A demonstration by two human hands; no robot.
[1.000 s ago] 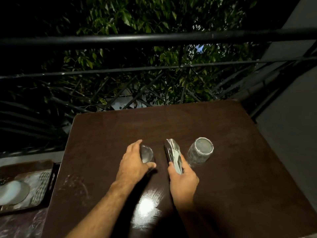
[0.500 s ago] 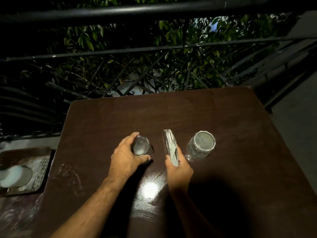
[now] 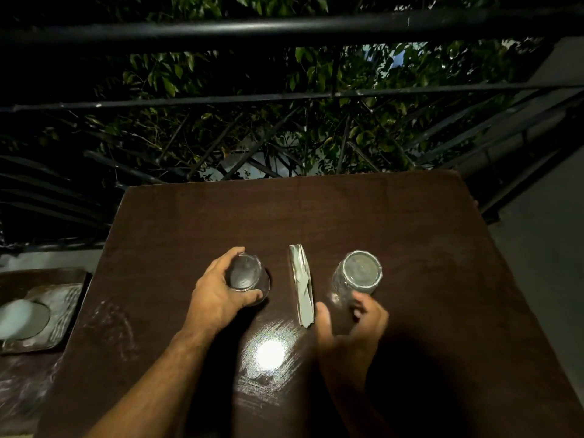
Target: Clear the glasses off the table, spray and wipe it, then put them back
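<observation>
No words, numbers or labels are showing anywhere that can be read in this dark view.

Your left hand is at about 9 o'clock from the middle of the view. Its fingers curl around a glass, with the thumb at the near side, and the bare forearm goes down toward 7 o'clock. Your right hand is at about 4 o'clock from the left one and is blurred. Its fingers are spread and relaxed, it holds nothing, and the fingertips point toward 12 o'clock.
</observation>
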